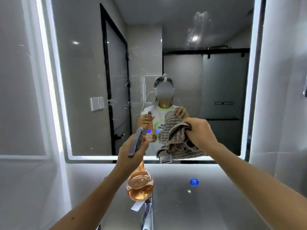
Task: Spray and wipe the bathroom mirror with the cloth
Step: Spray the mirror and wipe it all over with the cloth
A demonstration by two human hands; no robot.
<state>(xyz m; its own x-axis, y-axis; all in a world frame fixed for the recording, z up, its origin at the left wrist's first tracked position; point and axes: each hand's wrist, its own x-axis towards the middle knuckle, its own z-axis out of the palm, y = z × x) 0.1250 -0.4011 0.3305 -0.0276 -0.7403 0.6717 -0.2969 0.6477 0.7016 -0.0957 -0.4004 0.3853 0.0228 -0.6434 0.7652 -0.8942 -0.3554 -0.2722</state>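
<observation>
A large wall mirror (191, 67) with a lit white border fills the view; wet droplets and streaks mark its left-centre and upper right. My left hand (131, 152) grips the neck of a clear spray bottle (140, 185) holding orange liquid, its grey trigger head raised toward the glass. My right hand (200, 132) is closed on a bunched brown-and-white striped cloth (176, 143), held up just in front of the mirror's lower edge; whether it touches the glass I cannot tell. A white tag hangs from the cloth.
Below the mirror runs a grey ledge (216, 176) with a round blue sticker (194, 182). A chrome tap (147, 213) rises at the bottom centre, right under the bottle. Two blue touch icons (152, 131) glow on the mirror. Grey tiled walls stand on both sides.
</observation>
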